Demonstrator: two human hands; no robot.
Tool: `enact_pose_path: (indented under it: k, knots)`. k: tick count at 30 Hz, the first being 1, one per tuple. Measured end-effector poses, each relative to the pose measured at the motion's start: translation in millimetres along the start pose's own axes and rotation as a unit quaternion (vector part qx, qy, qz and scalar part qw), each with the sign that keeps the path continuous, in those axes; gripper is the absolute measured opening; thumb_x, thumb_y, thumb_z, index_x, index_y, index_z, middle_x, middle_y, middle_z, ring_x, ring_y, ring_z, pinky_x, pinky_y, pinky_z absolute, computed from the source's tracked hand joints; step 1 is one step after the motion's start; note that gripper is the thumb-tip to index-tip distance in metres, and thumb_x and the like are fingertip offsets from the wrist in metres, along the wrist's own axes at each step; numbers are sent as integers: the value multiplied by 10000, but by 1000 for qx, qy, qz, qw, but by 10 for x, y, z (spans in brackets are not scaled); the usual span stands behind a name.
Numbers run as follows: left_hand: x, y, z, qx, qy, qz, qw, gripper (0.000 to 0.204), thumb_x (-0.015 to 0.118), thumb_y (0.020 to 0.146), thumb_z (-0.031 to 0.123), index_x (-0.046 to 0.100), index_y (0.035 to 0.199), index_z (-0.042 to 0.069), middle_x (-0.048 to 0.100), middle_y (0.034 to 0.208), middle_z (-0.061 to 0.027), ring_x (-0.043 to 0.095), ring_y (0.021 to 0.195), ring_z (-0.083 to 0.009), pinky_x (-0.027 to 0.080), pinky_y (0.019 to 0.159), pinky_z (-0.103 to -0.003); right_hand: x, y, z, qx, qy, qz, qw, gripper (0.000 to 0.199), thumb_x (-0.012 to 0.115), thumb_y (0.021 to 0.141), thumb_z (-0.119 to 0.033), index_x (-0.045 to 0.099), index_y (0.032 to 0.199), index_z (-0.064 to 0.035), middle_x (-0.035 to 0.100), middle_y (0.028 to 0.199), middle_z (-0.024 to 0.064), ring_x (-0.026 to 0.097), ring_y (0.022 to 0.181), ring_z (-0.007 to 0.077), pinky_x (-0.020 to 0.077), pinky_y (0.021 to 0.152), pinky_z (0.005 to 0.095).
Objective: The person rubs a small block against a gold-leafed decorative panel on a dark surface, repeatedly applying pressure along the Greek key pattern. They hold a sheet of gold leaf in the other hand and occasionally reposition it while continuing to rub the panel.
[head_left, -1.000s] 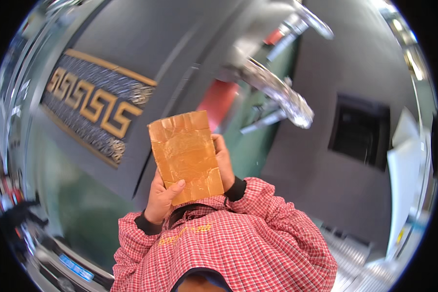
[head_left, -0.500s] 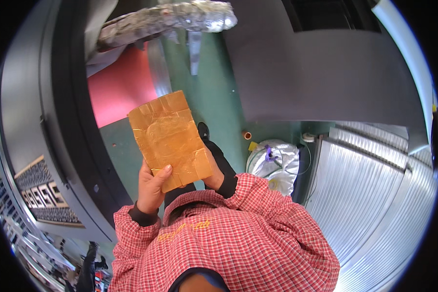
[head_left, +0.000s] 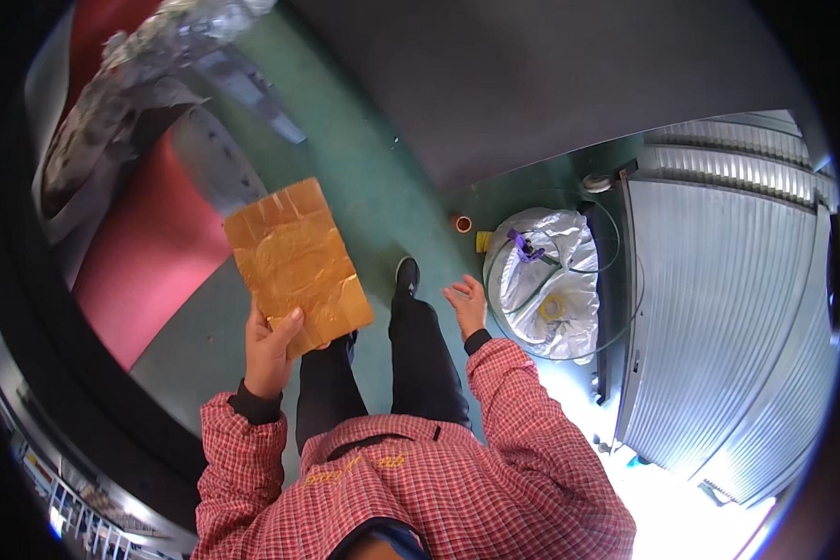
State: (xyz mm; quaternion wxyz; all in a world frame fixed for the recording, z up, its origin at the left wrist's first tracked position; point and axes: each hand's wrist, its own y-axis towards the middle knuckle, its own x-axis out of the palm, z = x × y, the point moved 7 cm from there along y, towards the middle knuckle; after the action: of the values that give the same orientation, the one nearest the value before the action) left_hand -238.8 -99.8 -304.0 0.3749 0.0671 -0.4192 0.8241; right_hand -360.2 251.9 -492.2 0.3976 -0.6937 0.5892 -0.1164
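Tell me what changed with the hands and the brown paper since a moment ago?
The right hand let go of the crinkled brown sheet and moved out to the right, open, near the clear-bagged bin. The view swung too, so the bin and ribbed metal wall now show. The left hand stayed gripping the sheet's lower edge.

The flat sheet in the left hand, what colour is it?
Golden brown and crinkled sheet, shown in the head view.
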Motion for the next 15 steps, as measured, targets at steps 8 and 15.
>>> enact_pose_path:
  k: [8, 15]
  knots:
    - [-126, 1581, -1611, -48, 41, -76, 995, 479, 557, 928, 92, 334, 1350, 58, 571, 1184, -129, 670, 907, -247, 600, 614, -357, -424, 2099, 1801, 29, -86, 126, 988, 975, 867, 642, -222, 301, 1415, -41, 525, 1235, 204, 620, 976, 282, 516, 830, 401]
    - [-81, 2887, -2681, -58, 68, -135, 987, 483, 593, 909, 103, 355, 1327, 55, 572, 1171, -111, 653, 947, -239, 605, 660, -383, -173, 3466, 2671, -67, -138, 185, 971, 1029, 871, 603, -199, 289, 1439, -51, 469, 1321, 203, 501, 1179, 308, 488, 919, 402]
